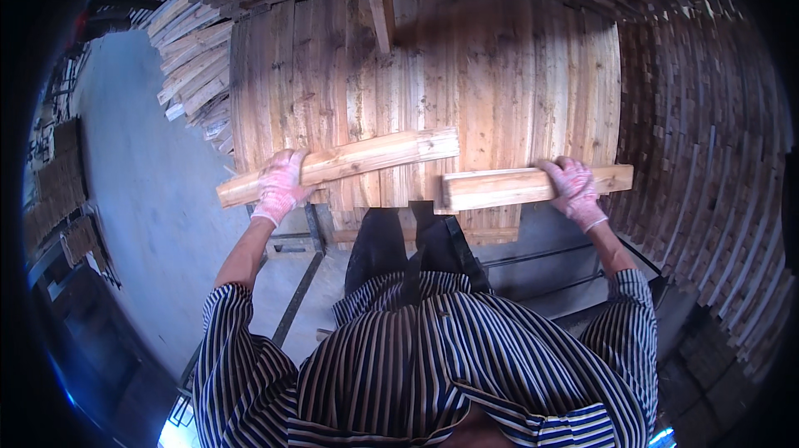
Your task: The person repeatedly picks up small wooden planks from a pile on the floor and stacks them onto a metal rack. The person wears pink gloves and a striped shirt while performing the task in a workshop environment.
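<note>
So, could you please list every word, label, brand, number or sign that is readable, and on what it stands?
None can be read.
The left board, right board and plank surface show only bare wood.
The gloves and striped shirt carry no visible lettering.
The picture's dim left edge is too blurred to tell.

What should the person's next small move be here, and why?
Probably a slight swing of the left board with the left hand, drawing its right end nearer: that board slants, its right end farther away than its left, while the right board, gripped by the right hand, lies almost straight across, so the two look out of line.
</note>
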